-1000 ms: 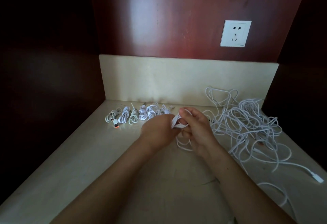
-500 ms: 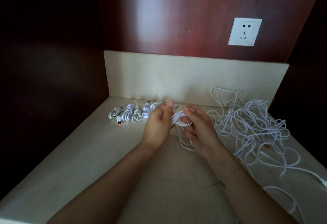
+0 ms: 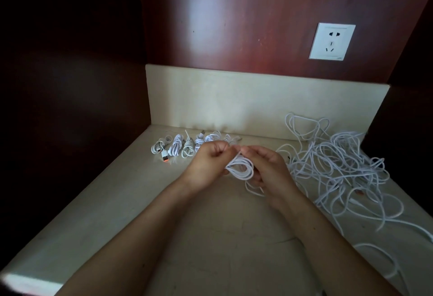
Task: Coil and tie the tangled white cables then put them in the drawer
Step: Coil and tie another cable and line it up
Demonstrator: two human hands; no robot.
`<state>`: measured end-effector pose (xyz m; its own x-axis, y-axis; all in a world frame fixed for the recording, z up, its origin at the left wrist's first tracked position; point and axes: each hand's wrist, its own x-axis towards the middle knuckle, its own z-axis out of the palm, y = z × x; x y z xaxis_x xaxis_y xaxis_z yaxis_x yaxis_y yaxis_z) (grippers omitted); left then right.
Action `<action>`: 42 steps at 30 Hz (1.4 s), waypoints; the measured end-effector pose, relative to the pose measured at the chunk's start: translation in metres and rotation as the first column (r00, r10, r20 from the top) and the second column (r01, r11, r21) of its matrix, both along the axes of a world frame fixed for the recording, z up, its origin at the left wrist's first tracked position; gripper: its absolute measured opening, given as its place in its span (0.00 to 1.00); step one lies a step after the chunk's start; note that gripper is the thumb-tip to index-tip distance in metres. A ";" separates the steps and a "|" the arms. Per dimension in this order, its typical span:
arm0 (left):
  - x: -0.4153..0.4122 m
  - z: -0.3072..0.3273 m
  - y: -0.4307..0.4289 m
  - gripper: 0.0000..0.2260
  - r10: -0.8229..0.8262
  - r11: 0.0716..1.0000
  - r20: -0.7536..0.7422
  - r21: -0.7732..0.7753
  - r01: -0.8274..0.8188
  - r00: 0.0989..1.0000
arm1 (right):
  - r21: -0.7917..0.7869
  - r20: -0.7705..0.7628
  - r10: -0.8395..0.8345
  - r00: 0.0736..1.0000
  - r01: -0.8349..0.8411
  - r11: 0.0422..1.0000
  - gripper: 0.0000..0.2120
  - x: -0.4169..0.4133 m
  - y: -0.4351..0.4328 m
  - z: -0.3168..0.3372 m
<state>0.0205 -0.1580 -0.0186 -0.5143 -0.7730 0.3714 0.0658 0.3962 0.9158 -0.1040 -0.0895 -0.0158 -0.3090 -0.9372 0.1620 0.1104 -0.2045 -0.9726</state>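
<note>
The left hand (image 3: 209, 167) is pinching a strand at the top of the small coil (image 3: 241, 171), and the right hand (image 3: 269, 170) is gripping its loops from the other side. The hands are parting slightly compared with a moment ago (the loops are now showing plainly), so the tying wrap is probably beginning. The tangled pile (image 3: 339, 167) is lying just right, with the tied bundles (image 3: 185, 149) lining up behind-left on the counter (image 3: 117, 213). No drawer is showing.
</note>
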 end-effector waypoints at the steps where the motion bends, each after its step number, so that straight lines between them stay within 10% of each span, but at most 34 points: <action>1: -0.001 0.001 0.001 0.18 0.006 1.000 -0.031 0.015 -0.005 1.000 | 0.020 0.007 0.027 1.000 -0.027 0.999 0.11 -0.001 -0.001 -0.001; 8: 0.003 0.004 -0.007 0.20 0.222 0.975 -0.199 0.070 -0.212 0.955 | -0.020 -0.568 0.016 0.823 -0.033 0.999 0.13 0.005 -0.006 -0.014; 15: 0.014 -0.010 -0.023 0.19 0.449 0.885 0.022 -0.150 -0.441 0.893 | -0.034 -0.928 -0.001 0.374 -0.082 0.996 0.12 0.014 0.004 -0.017; 29: 0.003 -0.007 -0.005 0.22 0.378 0.854 0.200 -0.451 -0.258 0.904 | -0.376 -0.733 -0.430 0.526 0.213 0.902 0.11 0.002 -0.004 -0.014; 34: 0.006 -0.009 -0.006 0.22 0.232 0.938 0.193 -0.304 -0.167 0.953 | -0.269 -0.678 -0.299 0.672 0.151 0.951 0.16 0.003 -0.007 -0.011; 38: 0.006 -0.001 0.005 0.21 0.022 0.996 -0.025 -0.084 -0.024 0.999 | -0.037 -0.339 -0.020 0.941 0.008 0.999 0.14 0.004 0.002 0.002; 42: 0.000 0.007 0.014 0.22 0.085 0.996 -0.144 0.001 -0.086 0.986 | 0.130 -0.125 0.105 0.987 -0.089 0.987 0.17 0.008 0.003 0.001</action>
